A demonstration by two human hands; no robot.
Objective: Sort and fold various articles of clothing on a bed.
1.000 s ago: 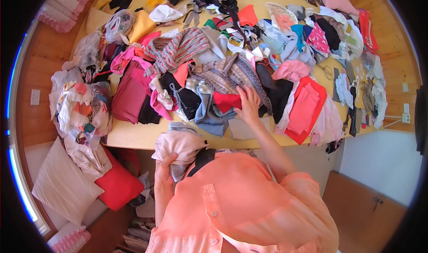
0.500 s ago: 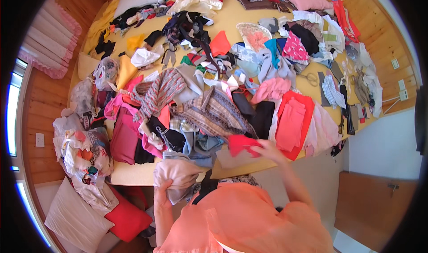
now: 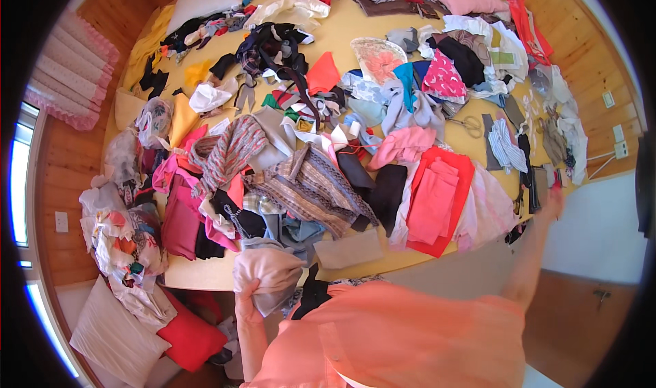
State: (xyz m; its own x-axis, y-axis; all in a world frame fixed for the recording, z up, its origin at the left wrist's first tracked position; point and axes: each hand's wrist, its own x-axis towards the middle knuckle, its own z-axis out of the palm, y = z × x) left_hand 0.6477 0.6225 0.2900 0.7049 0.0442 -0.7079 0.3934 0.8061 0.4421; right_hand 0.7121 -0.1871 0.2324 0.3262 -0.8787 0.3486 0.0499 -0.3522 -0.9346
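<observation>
Bunching the pale pink cloth (image 3: 268, 270) in our closed left hand (image 3: 247, 298), we judge it light and limp, best gripped by its gathered folds, while our blurred right hand (image 3: 551, 203) is unreadable.

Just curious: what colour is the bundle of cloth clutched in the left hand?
Pale beige-pink cloth bundle, gripped by the left hand; seen in the head view.

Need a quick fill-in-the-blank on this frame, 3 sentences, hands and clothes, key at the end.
1. The left hand grips a bundle of pale ___ cloth at the near table edge.
2. The right hand is stretched out to the table's ___ side.
3. The clothes lie on a round ___ table.

Missing words: pink; right; yellow
</observation>
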